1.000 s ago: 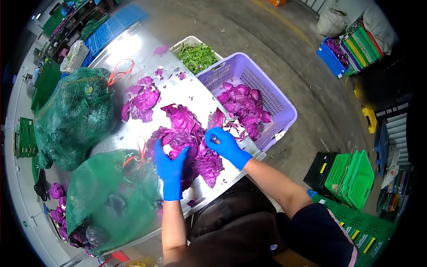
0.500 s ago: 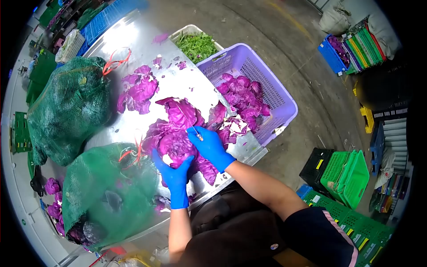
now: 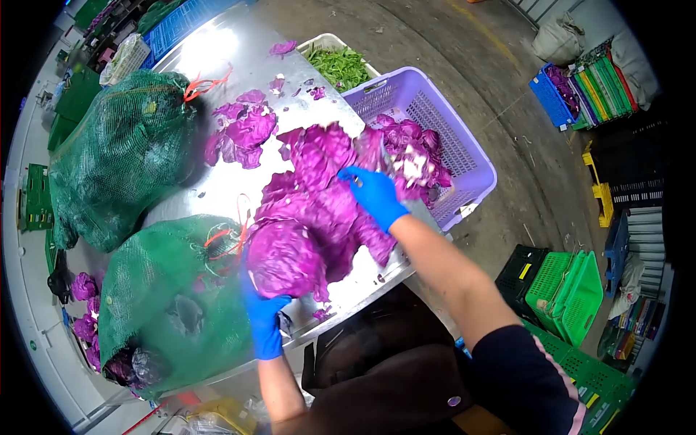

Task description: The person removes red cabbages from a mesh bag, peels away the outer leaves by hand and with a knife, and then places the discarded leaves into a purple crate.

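Observation:
My left hand (image 3: pixel 264 312), in a blue glove, is wrapped around the lower left side of a red cabbage head (image 3: pixel 286 259) above the steel table. My right hand (image 3: pixel 373 196), also gloved, is closed on a small knife (image 3: pixel 356 181); only a bit of it shows, and the blade is hidden. Its fingers press against loose red cabbage leaves (image 3: pixel 322 159) heaped between the head and the purple crate. A pale-cored clump of leaves (image 3: pixel 415 165), blurred, is at the crate's near edge.
The purple crate (image 3: pixel 464 145) with cabbage leaves stands against the steel table (image 3: pixel 243 188). Green mesh sacks (image 3: pixel 119 159) lie on the left, one holding dark cabbages. More leaves (image 3: pixel 246 130) lie farther back. A white crate of greens (image 3: pixel 337 65) and green crates (image 3: pixel 562 290) stand beyond.
My left hand and the cabbage head have shifted down and left. My right hand has moved up and right, and loose leaves have slid toward the purple crate.

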